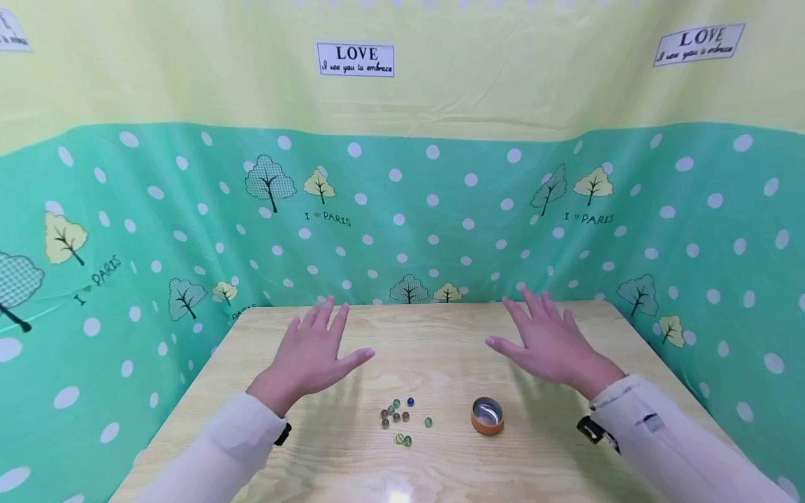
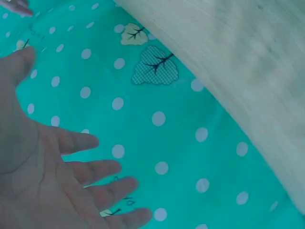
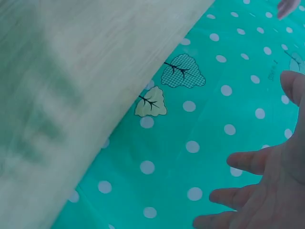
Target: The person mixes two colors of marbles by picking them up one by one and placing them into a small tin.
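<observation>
Both hands hover above the wooden table with fingers spread, holding nothing. The left hand is at the left, its palm and straight fingers showing in the left wrist view. Over the right side is the right hand, likewise outstretched in the right wrist view. Between and nearer than the hands lie several glass marbles, mostly green and brownish, with a dark blue marble at the back. To their right sits a small round orange tin, open at the top, its silvery inside showing.
The pale wooden table ends at the back against a green curtain with white dots and printed trees. This curtain also hangs along the left and right sides. Pale sleeves and dark wrist straps cover the forearms.
</observation>
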Available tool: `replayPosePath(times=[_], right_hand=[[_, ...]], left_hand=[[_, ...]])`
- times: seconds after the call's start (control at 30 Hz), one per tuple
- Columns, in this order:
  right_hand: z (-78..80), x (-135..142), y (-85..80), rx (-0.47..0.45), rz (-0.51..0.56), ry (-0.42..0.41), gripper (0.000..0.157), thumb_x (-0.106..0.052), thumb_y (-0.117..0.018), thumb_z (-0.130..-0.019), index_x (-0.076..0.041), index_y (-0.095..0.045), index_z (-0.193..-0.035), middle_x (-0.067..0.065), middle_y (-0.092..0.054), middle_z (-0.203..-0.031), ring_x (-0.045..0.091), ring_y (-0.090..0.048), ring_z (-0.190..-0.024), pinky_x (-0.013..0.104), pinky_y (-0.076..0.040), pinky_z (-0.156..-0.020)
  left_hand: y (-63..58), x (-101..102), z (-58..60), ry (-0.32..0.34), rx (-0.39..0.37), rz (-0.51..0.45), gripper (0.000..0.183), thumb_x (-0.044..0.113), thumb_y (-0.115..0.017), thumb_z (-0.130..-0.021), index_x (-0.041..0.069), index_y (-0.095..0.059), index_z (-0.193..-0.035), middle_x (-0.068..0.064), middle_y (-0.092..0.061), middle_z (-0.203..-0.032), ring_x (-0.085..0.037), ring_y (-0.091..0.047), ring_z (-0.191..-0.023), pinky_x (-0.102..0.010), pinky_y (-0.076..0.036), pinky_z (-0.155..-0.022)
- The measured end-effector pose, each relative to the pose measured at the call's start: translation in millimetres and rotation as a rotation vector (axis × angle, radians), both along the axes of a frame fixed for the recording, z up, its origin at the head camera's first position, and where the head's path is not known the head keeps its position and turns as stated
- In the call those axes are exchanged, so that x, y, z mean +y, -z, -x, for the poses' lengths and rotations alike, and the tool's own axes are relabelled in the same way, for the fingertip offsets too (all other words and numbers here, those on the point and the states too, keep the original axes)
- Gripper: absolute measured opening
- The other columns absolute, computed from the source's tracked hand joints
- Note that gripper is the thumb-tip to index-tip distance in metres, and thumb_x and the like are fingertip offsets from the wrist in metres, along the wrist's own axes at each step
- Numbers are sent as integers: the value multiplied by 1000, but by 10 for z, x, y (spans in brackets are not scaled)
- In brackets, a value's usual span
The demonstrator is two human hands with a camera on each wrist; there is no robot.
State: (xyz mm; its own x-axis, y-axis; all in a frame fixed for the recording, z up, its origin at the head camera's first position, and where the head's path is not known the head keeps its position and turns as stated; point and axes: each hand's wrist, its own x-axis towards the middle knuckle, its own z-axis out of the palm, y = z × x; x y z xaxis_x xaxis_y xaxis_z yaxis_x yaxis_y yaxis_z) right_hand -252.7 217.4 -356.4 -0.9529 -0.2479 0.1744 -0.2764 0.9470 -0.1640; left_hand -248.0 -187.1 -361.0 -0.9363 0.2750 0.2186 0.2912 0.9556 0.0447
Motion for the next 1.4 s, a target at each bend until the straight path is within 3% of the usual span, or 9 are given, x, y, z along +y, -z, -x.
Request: replayPosePath(times=[0.17, 0.37, 0.57, 0.73, 0.83, 1.07, 1.17, 1.27, 1.4], right_hand=[[-2, 37, 201, -17, 99, -27, 98, -82, -40, -94, -10, -36, -160, 25, -19, -169, 55, -17, -153, 81, -16, -113], [1, 51, 431, -71, 272, -57, 91, -74, -46, -98, -8, -36, -159, 25, -21, -168, 52, -26, -151, 74, -28, -113], [-11, 32, 570, -96, 434, -111, 75, -59, -53, -103, -8, -40, -156, 25, -27, -165, 51, -30, -149, 73, -28, -114], [-39, 16, 727, -122, 529, -119, 68, -54, -55, -104, -7, -46, -152, 22, -37, -161, 47, -34, -149, 69, -29, -116], [-68, 9, 837, -155, 593, -102, 63, -51, -55, -104, -8, -49, -150, 19, -40, -159, 45, -35, -148, 69, -30, -115], [-133, 19, 996, -242, 714, -49, 59, -53, -56, -104, -13, -52, -147, 16, -44, -157, 43, -38, -147, 68, -35, -113], [-152, 22, 1023, -275, 745, -35, 54, -48, -59, -104, -14, -54, -145, 15, -52, -151, 39, -47, -139, 61, -43, -109], [-152, 13, 1037, -327, 799, -37, 47, -39, -63, -103, -12, -57, -141, 15, -59, -141, 30, -57, -123, 48, -52, -96], [-142, -2, 1044, -419, 894, -54, 47, -33, -68, -100, -10, -59, -139, 15, -62, -135, 24, -60, -110, 39, -55, -85]], left_hand=[[143, 36, -22, 18, -59, -92, 82, 55, -68, -94, 3, -45, -153, -21, -48, -155, -42, -54, -136, -60, -47, -105], [307, 141, -41, 8, -128, -213, 55, 42, -73, -94, 6, -64, -135, -10, -68, -129, -27, -68, -112, -48, -57, -92], [446, 233, -55, 36, -210, -259, 35, 33, -82, -87, 9, -74, -111, 2, -67, -89, -13, -59, -77, -36, -51, -72], [541, 303, -120, 83, -287, -300, 21, 29, -86, -83, 16, -70, -83, 7, -59, -70, -11, -53, -64, -31, -46, -63], [591, 342, -152, 114, -327, -315, 26, 27, -88, -81, 22, -63, -73, 8, -58, -65, -11, -52, -60, -30, -44, -59], [669, 431, -170, 156, -350, -331, 28, 24, -89, -79, 26, -64, -68, 12, -59, -63, -9, -53, -58, -29, -44, -60], [689, 452, -168, 161, -347, -325, 27, 23, -88, -79, 27, -65, -67, 13, -60, -63, -8, -53, -59, -29, -45, -61], [698, 460, -175, 148, -350, -316, 26, 22, -88, -78, 28, -65, -67, 13, -60, -64, -8, -53, -59, -29, -45, -61], [713, 465, -180, 137, -353, -315, 26, 18, -87, -78, 26, -65, -66, 12, -60, -64, -10, -53, -58, -29, -44, -59]])
